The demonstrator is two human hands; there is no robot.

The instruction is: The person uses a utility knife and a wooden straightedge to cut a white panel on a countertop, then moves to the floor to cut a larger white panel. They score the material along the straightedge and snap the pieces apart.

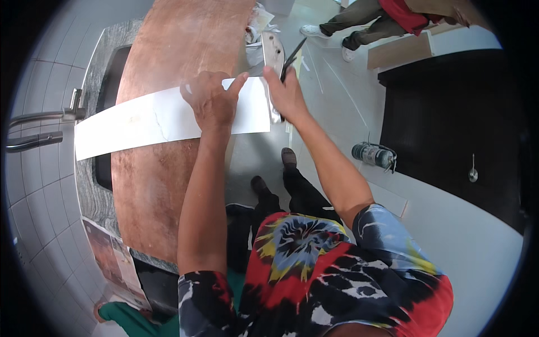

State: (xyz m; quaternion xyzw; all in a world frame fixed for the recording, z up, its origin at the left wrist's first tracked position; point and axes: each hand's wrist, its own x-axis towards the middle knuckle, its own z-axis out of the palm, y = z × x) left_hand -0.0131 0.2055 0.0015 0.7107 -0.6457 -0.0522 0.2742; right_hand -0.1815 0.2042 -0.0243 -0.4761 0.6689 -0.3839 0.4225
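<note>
A long white sheet or panel lies crosswise over a brown wooden board, its right end reaching past the board's edge. On top of it presses my left hand, fingers bent over the far edge and thumb stretched out to the right. At the sheet's right end my right hand is closed on a dark slim tool, slightly blurred, whose kind I cannot tell. Beside these fingers stands a silver metal plate with holes; my hand partly covers it, and whether I hold it is unclear.
A grey stone-patterned counter supports the board, with a metal faucet at its left. Crumpled plastic lies by the board's far right. Another person's legs are at the upper right. A small green cylinder is near a black panel.
</note>
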